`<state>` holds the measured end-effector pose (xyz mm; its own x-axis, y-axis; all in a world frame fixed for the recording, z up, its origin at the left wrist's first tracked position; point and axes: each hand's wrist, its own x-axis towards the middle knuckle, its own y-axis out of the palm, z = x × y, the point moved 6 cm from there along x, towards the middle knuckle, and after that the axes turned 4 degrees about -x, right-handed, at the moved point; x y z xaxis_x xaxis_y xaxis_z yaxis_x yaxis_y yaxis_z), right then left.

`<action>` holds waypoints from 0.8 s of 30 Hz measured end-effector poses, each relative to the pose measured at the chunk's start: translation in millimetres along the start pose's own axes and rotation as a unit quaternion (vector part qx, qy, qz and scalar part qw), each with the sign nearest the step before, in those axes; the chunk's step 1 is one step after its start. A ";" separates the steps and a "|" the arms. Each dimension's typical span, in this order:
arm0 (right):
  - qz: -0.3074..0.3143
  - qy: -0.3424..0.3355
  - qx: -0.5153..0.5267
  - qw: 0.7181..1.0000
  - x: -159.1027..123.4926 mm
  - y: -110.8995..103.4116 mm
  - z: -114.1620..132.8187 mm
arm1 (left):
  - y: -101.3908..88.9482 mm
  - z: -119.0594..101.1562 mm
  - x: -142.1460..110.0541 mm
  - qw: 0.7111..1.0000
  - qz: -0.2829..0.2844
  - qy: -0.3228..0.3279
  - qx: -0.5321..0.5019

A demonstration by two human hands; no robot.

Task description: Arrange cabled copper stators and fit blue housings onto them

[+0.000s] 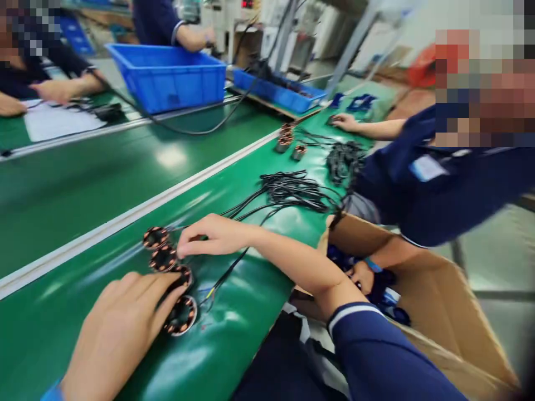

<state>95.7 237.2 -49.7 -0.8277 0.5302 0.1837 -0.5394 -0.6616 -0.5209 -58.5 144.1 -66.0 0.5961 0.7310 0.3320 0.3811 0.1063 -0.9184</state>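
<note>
Several ring-shaped motor stators with copper windings stand in a row on the green work surface. My left hand is closed over the near part of this row, its thumb and fingers around one stator that they partly hide. At the far part of the row, my right hand is bent into a pinch beside another stator. What its fingertips hold, if anything, is hidden. Black cables run beneath and behind my right hand. One cable end with thin coloured wires lies right of the nearest stator.
A bundle of black cables and more stators lie farther along. At right, a co-worker's hand reaches into a cardboard box of dark blue items. Blue bins stand beyond the pale rail. Other people work across the table.
</note>
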 end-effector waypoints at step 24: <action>0.123 0.200 0.315 0.920 -21.0 40.8 -39.2 | -0.4 12.2 -9.7 0.977 0.185 0.036 -0.095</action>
<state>97.1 219.9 -107.5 -0.8815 0.3931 -0.2616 -0.4305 -0.8967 0.1031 -73.1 145.2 -71.5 0.7635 0.6458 0.0042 0.2491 -0.2885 -0.9245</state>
